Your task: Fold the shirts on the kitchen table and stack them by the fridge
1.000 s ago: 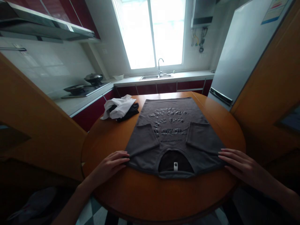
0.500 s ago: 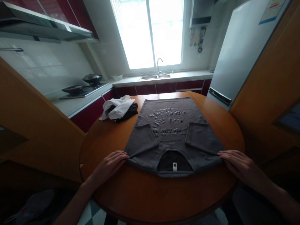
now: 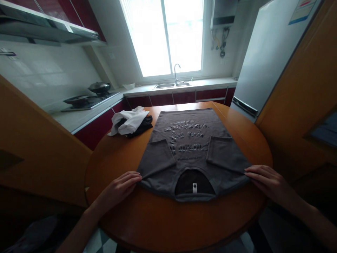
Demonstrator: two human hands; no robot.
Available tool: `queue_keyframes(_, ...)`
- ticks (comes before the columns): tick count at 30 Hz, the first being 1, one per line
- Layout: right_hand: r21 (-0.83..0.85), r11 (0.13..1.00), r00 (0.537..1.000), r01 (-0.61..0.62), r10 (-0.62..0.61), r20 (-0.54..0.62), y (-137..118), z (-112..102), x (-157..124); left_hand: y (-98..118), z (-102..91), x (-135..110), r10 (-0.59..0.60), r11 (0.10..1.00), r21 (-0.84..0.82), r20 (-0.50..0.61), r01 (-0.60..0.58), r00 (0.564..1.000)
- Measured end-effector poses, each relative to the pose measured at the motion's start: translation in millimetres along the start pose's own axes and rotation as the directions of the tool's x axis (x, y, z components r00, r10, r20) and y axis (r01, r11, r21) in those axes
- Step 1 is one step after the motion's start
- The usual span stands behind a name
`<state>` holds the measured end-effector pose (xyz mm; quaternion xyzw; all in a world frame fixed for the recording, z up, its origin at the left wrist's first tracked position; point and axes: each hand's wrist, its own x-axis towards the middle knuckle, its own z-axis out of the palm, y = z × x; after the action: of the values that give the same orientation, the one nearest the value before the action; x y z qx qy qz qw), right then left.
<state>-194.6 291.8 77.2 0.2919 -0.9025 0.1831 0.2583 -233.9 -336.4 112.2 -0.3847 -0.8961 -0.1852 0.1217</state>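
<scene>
A grey T-shirt [image 3: 189, 147] lies flat on the round wooden table [image 3: 163, 221], front up, collar toward me and both sleeves folded in over the chest. My left hand [image 3: 118, 189] rests on the table at the shirt's left shoulder corner, its fingertips closed on the edge of the cloth. On the other side, my right hand [image 3: 268, 182] holds the right shoulder corner in the same way, fingers close together and stretched low over the table.
A crumpled white cloth on a dark garment [image 3: 130, 123] lies at the table's far left. Behind are a counter with a stove and wok [image 3: 98, 88], a sink [image 3: 171, 84] under the window and a fridge [image 3: 265, 59] at right. Wooden panels flank the table.
Both hands stay at the shirt's shoulder corners. The right hand's spread fingers have drawn together on the edge. The view has shifted slightly; the shirt lies as before.
</scene>
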Motion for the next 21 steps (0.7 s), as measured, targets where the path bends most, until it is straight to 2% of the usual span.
queue_keyframes(12, 0.083, 0.996, 0.992, 0.008, -0.018, 0.122, 5, -13, 5, 10, -14.2, 7, 0.065, 0.997, -0.041, -0.011, -0.065, 0.998)
queue_keyframes(19, 0.121, 0.992, 0.978, -0.028, 0.002, 0.21, -4, -30, 11, 16, -24.7, -2, 0.006, 0.991, -0.131, 0.062, 0.002, 0.998)
queue_keyframes(21, 0.093, 0.993, 0.981, -0.072, 0.054, 0.186, -8, -36, 11, 17, -27.3, -9, -0.025, 0.987, -0.154, 0.088, 0.039, 0.996)
